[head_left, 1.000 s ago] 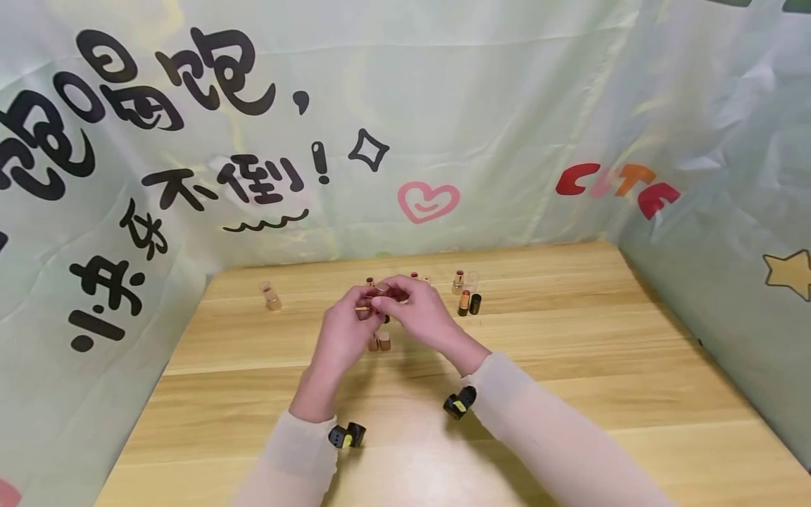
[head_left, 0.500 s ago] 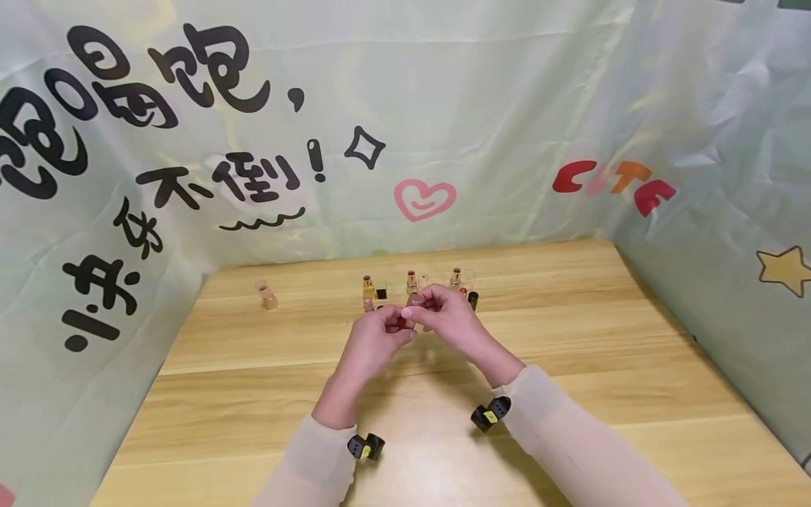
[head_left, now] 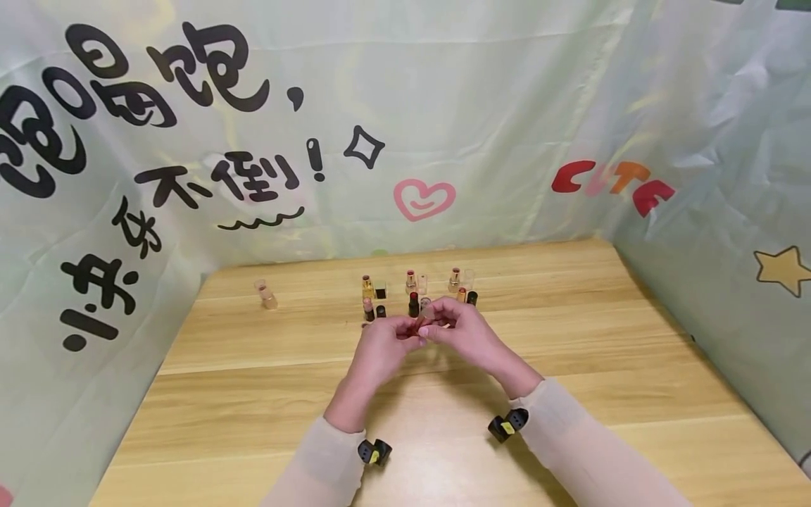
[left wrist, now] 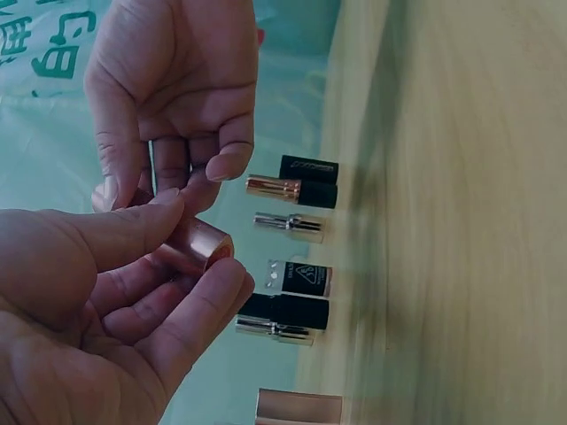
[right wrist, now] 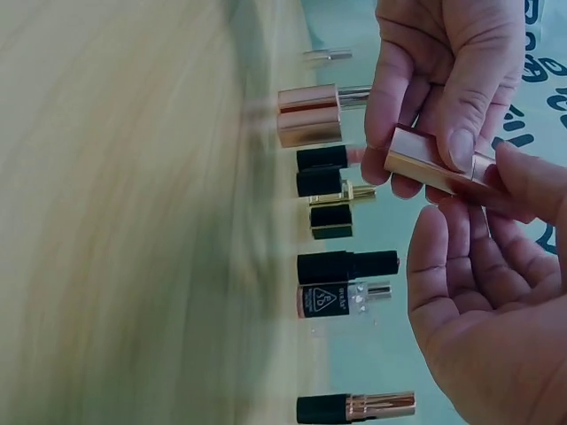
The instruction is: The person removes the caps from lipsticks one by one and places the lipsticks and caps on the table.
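Observation:
Both hands meet over the table around one rose-gold lipstick tube (right wrist: 416,159). My left hand (head_left: 382,350) pinches its squared rose-gold end between thumb and fingers. At the other end, my right hand (head_left: 472,332) grips a darker, reddish part with thumb and fingertips. In the left wrist view the tube's open-looking end (left wrist: 213,248) points toward the lipsticks standing behind. Fingers cover much of its middle. Beside my left hand, a rose-gold lipstick and cap (right wrist: 310,119) stand together in the right wrist view; in the head view that hand hides most of them.
Several uncapped lipsticks stand with caps beside them: a gold one (head_left: 367,286), a black one with a red tip (head_left: 414,305) and a clear-based one (head_left: 455,280) among them. A pale pink lipstick (head_left: 269,298) stands apart at left. Fabric walls border the wooden table (head_left: 602,394).
Both hands have shifted right and toward me with the lipstick tube, uncovering lipsticks in the middle. The rose-gold pair seen below the hands is now mostly behind my left hand.

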The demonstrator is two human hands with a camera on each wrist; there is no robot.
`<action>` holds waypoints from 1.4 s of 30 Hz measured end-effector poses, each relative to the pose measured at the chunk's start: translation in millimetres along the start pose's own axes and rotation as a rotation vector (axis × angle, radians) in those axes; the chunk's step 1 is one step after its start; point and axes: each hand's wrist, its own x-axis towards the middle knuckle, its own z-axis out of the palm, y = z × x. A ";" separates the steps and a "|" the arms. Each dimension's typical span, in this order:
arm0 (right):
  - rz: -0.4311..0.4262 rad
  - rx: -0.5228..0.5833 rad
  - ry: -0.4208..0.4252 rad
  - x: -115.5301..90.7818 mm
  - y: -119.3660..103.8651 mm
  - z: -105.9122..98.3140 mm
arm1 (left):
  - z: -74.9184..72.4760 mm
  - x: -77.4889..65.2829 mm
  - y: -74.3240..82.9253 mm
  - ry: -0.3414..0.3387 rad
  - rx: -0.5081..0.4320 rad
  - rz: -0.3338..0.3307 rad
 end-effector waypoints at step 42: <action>0.139 -0.310 0.116 -6.2 19.5 -7.7 | 35.6 -12.4 -5.6 0.158 0.374 0.101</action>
